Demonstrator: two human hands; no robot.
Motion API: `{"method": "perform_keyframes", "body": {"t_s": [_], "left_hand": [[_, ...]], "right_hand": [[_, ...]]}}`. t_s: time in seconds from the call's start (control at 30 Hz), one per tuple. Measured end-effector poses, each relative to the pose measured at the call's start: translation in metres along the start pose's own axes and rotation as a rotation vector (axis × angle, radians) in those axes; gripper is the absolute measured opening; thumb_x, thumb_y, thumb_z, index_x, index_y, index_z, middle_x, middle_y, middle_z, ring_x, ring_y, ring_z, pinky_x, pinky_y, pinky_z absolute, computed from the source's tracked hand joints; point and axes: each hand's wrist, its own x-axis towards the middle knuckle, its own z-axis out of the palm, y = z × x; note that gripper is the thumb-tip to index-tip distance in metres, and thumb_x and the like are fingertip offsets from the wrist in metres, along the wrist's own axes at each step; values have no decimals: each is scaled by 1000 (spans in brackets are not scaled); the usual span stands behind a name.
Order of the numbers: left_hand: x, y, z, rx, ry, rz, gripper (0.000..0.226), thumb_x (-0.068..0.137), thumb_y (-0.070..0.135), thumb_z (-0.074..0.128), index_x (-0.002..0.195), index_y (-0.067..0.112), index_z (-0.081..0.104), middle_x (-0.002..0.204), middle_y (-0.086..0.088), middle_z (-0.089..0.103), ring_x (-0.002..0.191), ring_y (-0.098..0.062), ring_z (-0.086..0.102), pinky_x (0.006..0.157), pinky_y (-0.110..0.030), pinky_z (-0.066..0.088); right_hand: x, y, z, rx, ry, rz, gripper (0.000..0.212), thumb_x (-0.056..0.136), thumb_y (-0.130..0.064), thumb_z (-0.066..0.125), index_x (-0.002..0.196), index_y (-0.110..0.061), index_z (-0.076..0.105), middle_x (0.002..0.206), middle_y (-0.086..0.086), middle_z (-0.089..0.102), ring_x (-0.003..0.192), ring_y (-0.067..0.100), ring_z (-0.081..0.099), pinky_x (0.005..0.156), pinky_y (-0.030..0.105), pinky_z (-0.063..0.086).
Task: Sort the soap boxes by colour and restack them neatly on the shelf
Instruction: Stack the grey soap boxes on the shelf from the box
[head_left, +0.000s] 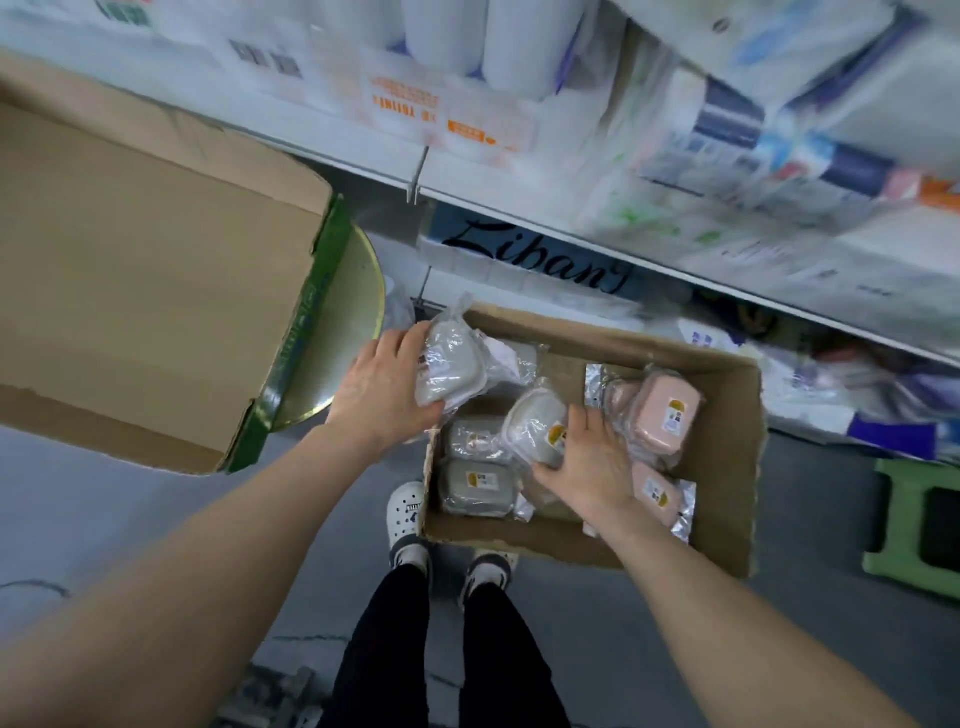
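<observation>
soap boxes (475, 441) mid-sort in the open carton (737, 467)
my left hand (382, 384) grips a pale box (452, 364) at the carton's edge, right hand (587, 462) curls round a second pale box (535, 426); guessing greys (475, 486) sit left, pinks (667, 415) right, to separate colours.

The grey floor (130, 504) carries a green stool (896, 519) at 4 o'clock and the person's white clogs (406, 512) just below centre. An open cardboard box (727, 493) right of centre holds wrapped grey and pink soap boxes (475, 486); what it rests on is hidden.
</observation>
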Motion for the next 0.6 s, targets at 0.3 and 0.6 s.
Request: {"method": "perform_keyframes", "body": {"t_s": [0.3, 0.6], "left_hand": [[-55, 52, -120, 7, 173, 39, 88, 74, 44, 71, 146, 20, 26, 135, -9, 46, 120, -31, 47, 100, -42, 43], [-83, 90, -243, 54, 461, 84, 87, 71, 39, 73, 144, 16, 31, 133, -11, 47, 116, -35, 48, 94, -42, 43]], "right_hand": [[-44, -1, -157, 2, 237, -62, 89, 76, -59, 63, 142, -12, 28, 128, 8, 46, 116, 26, 49, 98, 38, 42], [-65, -21, -312, -9, 534, -268, 92, 75, -58, 63, 146, -11, 27, 126, 11, 47, 110, 31, 52, 85, 40, 48]]}}
